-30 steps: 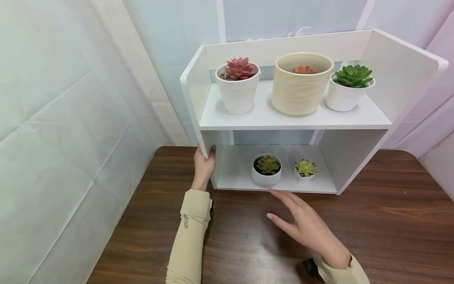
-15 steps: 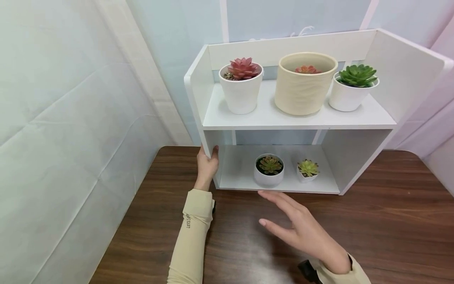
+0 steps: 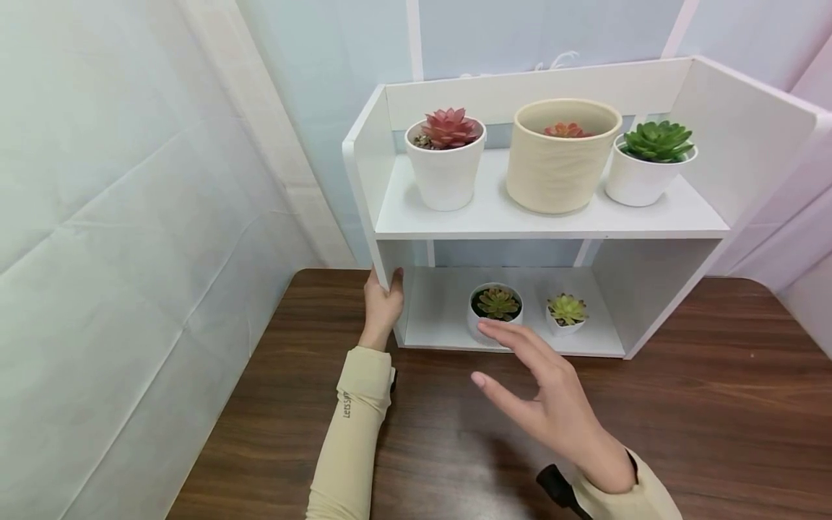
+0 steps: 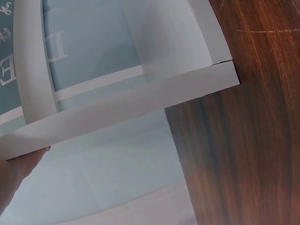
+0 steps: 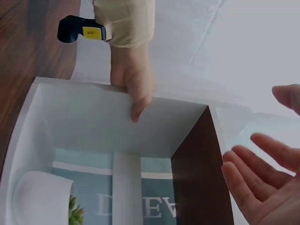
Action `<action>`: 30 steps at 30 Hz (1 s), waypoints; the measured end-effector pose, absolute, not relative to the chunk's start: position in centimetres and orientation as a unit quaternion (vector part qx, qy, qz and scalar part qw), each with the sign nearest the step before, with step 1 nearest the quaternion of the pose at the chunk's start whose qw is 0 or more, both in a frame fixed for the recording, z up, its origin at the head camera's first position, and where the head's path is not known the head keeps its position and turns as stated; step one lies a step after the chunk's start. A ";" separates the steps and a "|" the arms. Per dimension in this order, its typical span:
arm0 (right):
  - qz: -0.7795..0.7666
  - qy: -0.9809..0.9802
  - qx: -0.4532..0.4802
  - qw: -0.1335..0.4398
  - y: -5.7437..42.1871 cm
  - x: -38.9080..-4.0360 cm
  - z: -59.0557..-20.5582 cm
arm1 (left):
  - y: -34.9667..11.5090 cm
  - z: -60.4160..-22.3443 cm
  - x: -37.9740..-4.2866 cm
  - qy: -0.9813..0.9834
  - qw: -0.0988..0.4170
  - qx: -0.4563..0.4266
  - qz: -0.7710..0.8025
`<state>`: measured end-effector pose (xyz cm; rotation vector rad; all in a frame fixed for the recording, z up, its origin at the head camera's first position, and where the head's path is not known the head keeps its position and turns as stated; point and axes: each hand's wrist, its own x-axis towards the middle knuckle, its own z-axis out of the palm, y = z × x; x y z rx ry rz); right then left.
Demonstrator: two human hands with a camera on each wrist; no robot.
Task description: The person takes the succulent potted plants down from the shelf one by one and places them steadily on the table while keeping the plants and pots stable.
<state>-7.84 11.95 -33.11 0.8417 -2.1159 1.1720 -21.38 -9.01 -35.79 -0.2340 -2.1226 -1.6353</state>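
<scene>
A white two-tier shelf [image 3: 494, 235] stands on the dark wood table. My left hand [image 3: 383, 307] grips its left side panel low down, thumb on the inner face as the right wrist view shows, fingers hidden behind the panel. In front of the lower tier my right hand [image 3: 552, 397] hovers with fingers extended and thumb apart, holding nothing. Its fingertips overlap a round white pot with a green succulent [image 3: 497, 303] in the head view. Beside that pot sits a small white pot with a yellow-green succulent [image 3: 567, 310].
On the upper tier are a white pot with a red succulent [image 3: 448, 170], a large cream pot [image 3: 559, 173] and a white pot with a green succulent [image 3: 640, 180]. Pale cloth [image 3: 117, 217] hangs left of the wooden table [image 3: 728, 404].
My right hand has shifted slightly left, then risen toward the lower tier. My left hand keeps its hold on the side panel. The head view has shifted slightly; the pots stay in place.
</scene>
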 end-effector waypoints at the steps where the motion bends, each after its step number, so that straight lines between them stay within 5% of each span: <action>1: 0.441 -0.790 0.311 0.291 11.9 -7.9 -32.9 | -9.0 -35.9 -21.5 -0.769 0.223 -0.083 -0.593; 10: 0.447 -0.789 0.291 0.306 11.3 -8.5 -31.5 | -9.6 -39.1 -23.9 -0.761 0.237 -0.085 -0.598; 30: 0.437 -0.773 0.297 0.351 10.9 -9.7 -29.1 | -9.8 -39.4 -24.1 -0.760 0.234 -0.099 -0.599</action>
